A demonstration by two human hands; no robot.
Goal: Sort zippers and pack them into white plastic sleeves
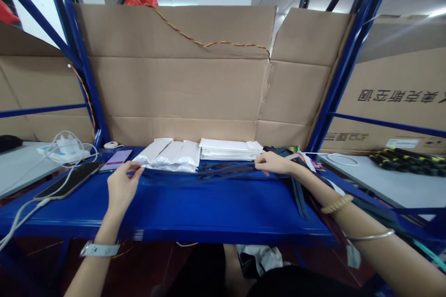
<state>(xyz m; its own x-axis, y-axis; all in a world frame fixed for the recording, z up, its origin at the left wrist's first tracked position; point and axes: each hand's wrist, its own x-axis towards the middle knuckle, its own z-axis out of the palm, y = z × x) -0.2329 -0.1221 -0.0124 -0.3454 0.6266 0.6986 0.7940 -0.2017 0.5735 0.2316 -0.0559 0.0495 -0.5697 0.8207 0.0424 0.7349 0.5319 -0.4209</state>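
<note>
Long, thin dark strips (223, 170) run across the blue table between my two hands; they are partly blurred, and I cannot tell their exact kind. At their left end, my left hand (123, 184) is closed in a pinch on a dark strip. My right hand (273, 163) is closed around the strips' right part, palm down. Just behind the strips lie white plastic packets (174, 154) and a stack of flat white packets (230, 149), near my right fingertips. More dark strips (299, 195) lie beneath my right forearm and hang over the table edge.
The blue table (209, 209) has cardboard walls (181, 83) behind it and blue posts at both sides. A dark phone (68, 180) with a white cable and a purple-screened phone (116, 160) lie left. A black-and-yellow bundle (411, 160) lies on the right shelf.
</note>
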